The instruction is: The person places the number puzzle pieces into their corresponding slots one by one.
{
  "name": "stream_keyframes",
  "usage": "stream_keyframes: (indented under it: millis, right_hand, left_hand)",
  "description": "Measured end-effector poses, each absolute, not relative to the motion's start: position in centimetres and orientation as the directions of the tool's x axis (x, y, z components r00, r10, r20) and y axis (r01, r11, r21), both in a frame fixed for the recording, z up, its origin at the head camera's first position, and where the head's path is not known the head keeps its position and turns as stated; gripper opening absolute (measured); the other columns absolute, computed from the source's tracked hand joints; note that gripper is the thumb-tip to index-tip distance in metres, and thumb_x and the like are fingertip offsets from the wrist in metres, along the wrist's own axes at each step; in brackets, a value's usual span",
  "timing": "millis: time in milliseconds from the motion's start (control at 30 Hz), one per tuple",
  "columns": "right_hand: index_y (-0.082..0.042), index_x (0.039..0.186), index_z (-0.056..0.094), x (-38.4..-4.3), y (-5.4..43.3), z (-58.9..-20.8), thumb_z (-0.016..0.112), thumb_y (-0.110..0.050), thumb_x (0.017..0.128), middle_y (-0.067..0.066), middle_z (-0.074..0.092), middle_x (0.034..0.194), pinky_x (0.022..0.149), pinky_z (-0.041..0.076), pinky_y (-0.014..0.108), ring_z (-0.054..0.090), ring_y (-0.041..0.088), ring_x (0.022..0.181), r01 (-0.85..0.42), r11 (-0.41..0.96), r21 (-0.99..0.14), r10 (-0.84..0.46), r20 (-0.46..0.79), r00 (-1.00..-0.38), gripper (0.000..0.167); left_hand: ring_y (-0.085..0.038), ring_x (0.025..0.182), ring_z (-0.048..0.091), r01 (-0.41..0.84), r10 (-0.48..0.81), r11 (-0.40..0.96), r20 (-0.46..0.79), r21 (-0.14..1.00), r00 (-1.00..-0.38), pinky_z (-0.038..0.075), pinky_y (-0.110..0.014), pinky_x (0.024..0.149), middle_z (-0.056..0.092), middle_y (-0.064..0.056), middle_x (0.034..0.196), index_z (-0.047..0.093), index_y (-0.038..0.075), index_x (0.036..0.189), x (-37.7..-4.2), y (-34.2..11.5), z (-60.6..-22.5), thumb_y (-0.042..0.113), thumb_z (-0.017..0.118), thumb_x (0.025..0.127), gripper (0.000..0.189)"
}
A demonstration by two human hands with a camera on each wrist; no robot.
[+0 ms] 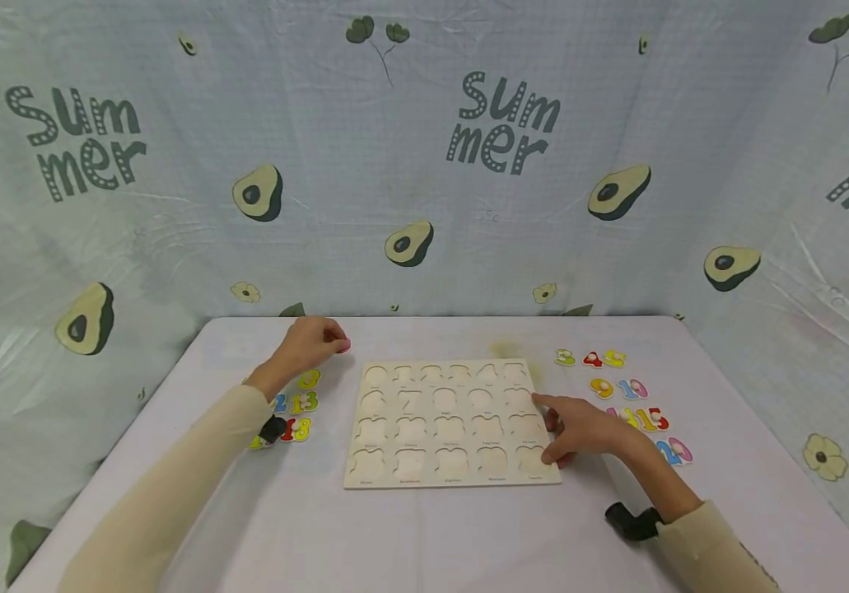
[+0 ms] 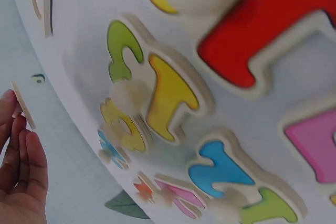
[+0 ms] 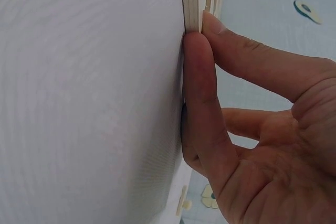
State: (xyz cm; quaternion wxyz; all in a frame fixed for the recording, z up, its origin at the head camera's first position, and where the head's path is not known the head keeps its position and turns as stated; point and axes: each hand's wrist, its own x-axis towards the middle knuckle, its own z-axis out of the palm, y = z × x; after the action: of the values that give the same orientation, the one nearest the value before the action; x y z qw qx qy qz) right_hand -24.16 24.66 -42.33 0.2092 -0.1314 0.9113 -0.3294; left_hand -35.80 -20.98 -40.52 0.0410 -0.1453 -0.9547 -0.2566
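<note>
The wooden number puzzle board (image 1: pixel 424 486) lies in the middle of the table, with rows of shallow cut-out recesses. Beyond its far left corner my left hand (image 1: pixel 308 344) pinches a pink puzzle piece (image 1: pixel 345 346) above the table. In the left wrist view that piece (image 2: pixel 23 106) appears edge-on between thumb and fingers, so its number is hidden. At the board's right side my right hand (image 1: pixel 580 427) grips the edge. The right wrist view shows its thumb and a finger (image 3: pixel 199 69) at the board's corner (image 3: pixel 193 3).
Coloured number pieces with knobs lie left of the board, such as a yellow-green 13 (image 1: pixel 304 402), partly behind the left sleeve. More lie to the right, including a red 4 (image 1: pixel 592 360) and a blue-pink 20 (image 1: pixel 674 451). A printed curtain (image 1: pixel 424 165) hangs behind the table.
</note>
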Motion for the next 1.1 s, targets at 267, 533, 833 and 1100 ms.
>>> stream_keyframes:
  millis: [267,533,833,1100]
  right_hand:
    - [0.004,0.156,0.037,-24.2,24.7,-42.5,0.088,-0.009,0.078,0.011,0.055,0.104,0.067,0.057,0.03,0.061,0.017,0.07,-0.092,0.746,-0.66,-0.376,-0.303,-0.876,0.095]
    - [0.005,0.156,0.037,-24.2,24.7,-42.5,0.088,-0.009,0.078,0.011,0.055,0.104,0.066,0.057,0.03,0.061,0.017,0.07,-0.09,0.741,-0.665,-0.375,-0.299,-0.877,0.095]
    - [0.003,0.157,0.036,-24.3,24.8,-42.5,0.089,-0.009,0.078,0.011,0.055,0.105,0.067,0.057,0.031,0.06,0.017,0.07,-0.088,0.744,-0.662,-0.371,-0.299,-0.879,0.096]
    - [0.004,0.156,0.037,-24.2,24.7,-42.4,0.088,-0.01,0.078,0.01,0.055,0.104,0.067,0.057,0.03,0.061,0.017,0.07,-0.09,0.746,-0.66,-0.372,-0.3,-0.878,0.095]
  left_hand:
    - [-0.016,0.079,0.065,0.368,0.327,0.808,0.17,0.461,-0.93,0.05,-0.031,0.073,0.077,-0.004,0.085,0.078,0.005,0.095,-36.0,-19.4,-41.0,0.019,0.074,0.095,0.014]
    - [-0.013,0.077,0.061,0.389,0.373,0.791,0.132,0.472,-0.918,0.047,-0.028,0.071,0.075,-0.004,0.084,0.078,0.006,0.093,-35.4,-18.0,-40.9,0.018,0.076,0.094,0.013]
    - [-0.015,0.079,0.059,0.382,0.401,0.792,0.066,0.476,-0.914,0.047,-0.028,0.073,0.074,-0.003,0.086,0.078,0.007,0.095,-35.1,-16.7,-41.3,0.018,0.075,0.094,0.012]
    - [-0.012,0.074,0.058,0.437,0.452,0.781,0.079,0.446,-0.889,0.047,-0.027,0.07,0.074,-0.002,0.08,0.078,0.007,0.09,-34.7,-16.0,-41.5,0.016,0.075,0.093,0.01]
